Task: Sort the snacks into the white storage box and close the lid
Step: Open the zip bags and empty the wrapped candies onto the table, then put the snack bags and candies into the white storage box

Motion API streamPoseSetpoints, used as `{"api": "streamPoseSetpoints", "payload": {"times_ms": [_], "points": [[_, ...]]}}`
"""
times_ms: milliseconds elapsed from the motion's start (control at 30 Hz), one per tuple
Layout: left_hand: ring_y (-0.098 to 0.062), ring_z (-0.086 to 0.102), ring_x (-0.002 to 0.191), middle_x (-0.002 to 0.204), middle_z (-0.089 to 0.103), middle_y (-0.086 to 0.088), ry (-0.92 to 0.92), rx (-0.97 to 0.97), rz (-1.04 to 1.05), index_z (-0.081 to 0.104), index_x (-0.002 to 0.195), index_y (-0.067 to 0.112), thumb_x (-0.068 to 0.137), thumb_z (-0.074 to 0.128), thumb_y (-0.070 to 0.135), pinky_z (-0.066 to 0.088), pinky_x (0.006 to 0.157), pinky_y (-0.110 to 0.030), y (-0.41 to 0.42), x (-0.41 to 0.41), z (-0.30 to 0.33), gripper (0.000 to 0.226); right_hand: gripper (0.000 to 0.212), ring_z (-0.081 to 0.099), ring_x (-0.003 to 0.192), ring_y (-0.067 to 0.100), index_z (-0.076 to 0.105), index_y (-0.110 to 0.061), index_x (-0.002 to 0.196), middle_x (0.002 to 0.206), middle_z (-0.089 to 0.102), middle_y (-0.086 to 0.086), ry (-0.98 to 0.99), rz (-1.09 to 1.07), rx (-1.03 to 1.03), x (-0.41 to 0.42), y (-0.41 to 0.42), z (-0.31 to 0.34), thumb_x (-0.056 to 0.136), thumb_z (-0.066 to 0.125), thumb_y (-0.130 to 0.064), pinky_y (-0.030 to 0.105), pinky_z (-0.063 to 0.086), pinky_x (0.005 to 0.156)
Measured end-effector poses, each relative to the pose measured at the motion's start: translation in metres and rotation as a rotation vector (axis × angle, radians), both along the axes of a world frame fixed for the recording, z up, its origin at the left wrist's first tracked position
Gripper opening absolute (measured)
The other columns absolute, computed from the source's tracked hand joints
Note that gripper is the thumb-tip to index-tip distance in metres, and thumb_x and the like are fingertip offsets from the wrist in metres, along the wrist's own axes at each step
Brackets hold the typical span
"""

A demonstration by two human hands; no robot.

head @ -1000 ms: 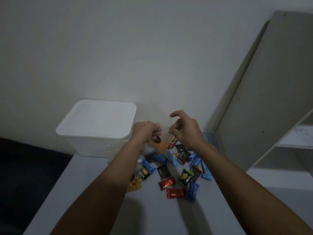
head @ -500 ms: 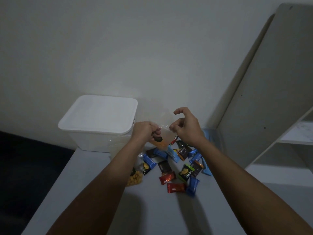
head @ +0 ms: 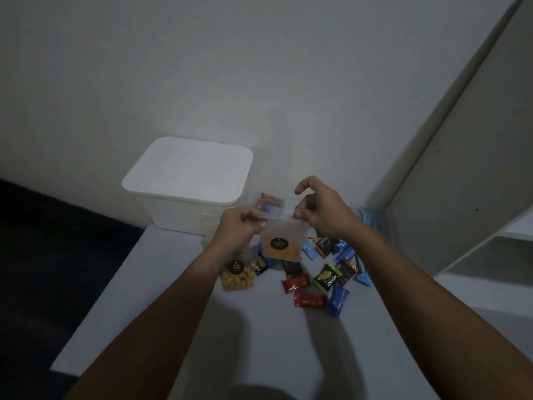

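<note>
Hands both pinch the top edge of a clear pouch [head: 284, 241], left hand [head: 240, 228] and right hand [head: 323, 210] at opposite corners, probably sealing it first. Box [head: 176, 213] sits behind, lid [head: 187, 168] on; snacks [head: 317, 272] litter the worktop [head: 259, 342].

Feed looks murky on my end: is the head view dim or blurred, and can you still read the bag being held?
Head view: dim, flat light, soft arm shadows on the table; wide-angle bend along the shelf unit. Left hand and right hand pinch the clear bag; its label is too soft to read.
</note>
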State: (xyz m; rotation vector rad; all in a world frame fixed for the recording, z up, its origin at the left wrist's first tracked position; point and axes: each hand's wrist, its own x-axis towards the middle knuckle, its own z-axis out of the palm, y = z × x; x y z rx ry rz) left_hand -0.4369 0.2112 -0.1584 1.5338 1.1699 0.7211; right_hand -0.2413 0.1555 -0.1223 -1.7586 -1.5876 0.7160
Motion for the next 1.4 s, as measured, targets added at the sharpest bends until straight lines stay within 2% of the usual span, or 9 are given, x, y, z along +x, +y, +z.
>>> {"api": "streamPoseSetpoints", "payload": {"times_ms": [167, 300, 400, 533, 667, 833, 933, 1167, 1400], "points": [[-0.022, 0.070, 0.074, 0.076, 0.073, -0.010, -0.025, -0.048, 0.092, 0.074, 0.073, 0.015, 0.078, 0.075, 0.006, 0.057, 0.072, -0.034, -0.003, -0.023, -0.021, 0.010, 0.032, 0.068, 0.069, 0.016, 0.050, -0.020, 0.109, 0.079, 0.072, 0.010, -0.006, 0.052, -0.052, -0.014, 0.003, -0.012, 0.086, 0.068, -0.007, 0.039, 0.058, 0.072], [-0.013, 0.067, 0.058, 0.066, 0.069, -0.009, -0.096, -0.152, 0.135, 0.072, 0.080, -0.001, 0.083, 0.070, 0.001, 0.055, 0.053, -0.024, -0.007, -0.037, -0.029, 0.004, 0.030, 0.069, 0.071, 0.014, 0.061, -0.016, 0.108, 0.079, 0.073, 0.004, -0.005, 0.121, -0.136, -0.027, 0.006, -0.027, 0.082, 0.076, -0.017, 0.030, 0.056, 0.064], [-0.018, 0.068, 0.063, 0.076, 0.070, -0.015, -0.070, -0.221, 0.095, 0.069, 0.090, -0.006, 0.087, 0.066, 0.003, 0.056, 0.055, -0.024, -0.008, -0.049, -0.038, 0.010, 0.024, 0.069, 0.071, 0.010, 0.066, -0.012, 0.104, 0.082, 0.072, 0.002, -0.054, 0.168, -0.199, -0.036, 0.008, -0.041, 0.082, 0.075, -0.008, 0.024, 0.057, 0.064], [-0.022, 0.069, 0.063, 0.078, 0.073, -0.017, 0.009, -0.303, 0.062, 0.069, 0.089, -0.004, 0.088, 0.066, 0.007, 0.060, 0.059, -0.032, -0.006, -0.065, -0.055, 0.012, 0.017, 0.070, 0.082, 0.015, 0.068, -0.018, 0.091, 0.089, 0.071, 0.005, -0.107, 0.186, -0.236, -0.049, 0.012, -0.056, 0.081, 0.074, -0.006, 0.030, 0.059, 0.078], [-0.021, 0.067, 0.052, 0.071, 0.070, -0.018, 0.070, -0.371, 0.069, 0.067, 0.087, -0.007, 0.088, 0.067, 0.008, 0.057, 0.048, -0.031, -0.006, -0.075, -0.070, 0.015, 0.018, 0.067, 0.079, 0.015, 0.066, -0.021, 0.085, 0.092, 0.068, 0.006, -0.129, 0.193, -0.269, -0.062, 0.018, -0.071, 0.081, 0.074, -0.005, 0.023, 0.056, 0.065], [-0.020, 0.056, 0.041, 0.058, 0.060, -0.013, 0.095, -0.400, 0.132, 0.064, 0.063, 0.005, 0.085, 0.067, 0.004, 0.044, 0.040, -0.022, -0.002, -0.086, -0.091, 0.022, 0.015, 0.068, 0.089, 0.023, 0.070, -0.009, 0.093, 0.097, 0.070, 0.010, -0.197, 0.187, -0.279, -0.078, 0.027, -0.093, 0.081, 0.070, 0.001, 0.038, 0.059, 0.080], [-0.022, 0.053, 0.048, 0.053, 0.059, -0.006, 0.168, -0.321, 0.177, 0.065, 0.054, 0.015, 0.078, 0.070, 0.009, 0.043, 0.050, -0.025, 0.003, -0.088, -0.100, 0.026, 0.016, 0.068, 0.090, 0.023, 0.070, -0.005, 0.094, 0.096, 0.070, 0.011, -0.219, 0.151, -0.246, -0.084, 0.031, -0.100, 0.082, 0.066, 0.004, 0.038, 0.058, 0.084], [-0.024, 0.067, 0.084, 0.083, 0.071, -0.001, 0.230, -0.146, 0.264, 0.068, 0.075, 0.022, 0.067, 0.070, 0.020, 0.057, 0.082, -0.039, 0.022, -0.089, -0.096, 0.008, 0.012, 0.066, 0.090, 0.017, 0.071, -0.007, 0.095, 0.096, 0.071, 0.005, -0.200, 0.036, -0.203, -0.081, 0.045, -0.097, 0.085, 0.067, -0.003, 0.033, 0.055, 0.087], [-0.025, 0.067, 0.085, 0.083, 0.073, -0.008, 0.227, 0.041, 0.477, 0.074, 0.082, 0.009, 0.079, 0.064, 0.013, 0.054, 0.082, -0.033, 0.075, -0.103, -0.063, 0.011, 0.004, 0.066, 0.083, 0.015, 0.073, -0.009, 0.088, 0.090, 0.071, 0.003, -0.120, -0.100, -0.069, -0.079, 0.084, -0.070, 0.084, 0.070, -0.010, 0.027, 0.052, 0.079]]}}
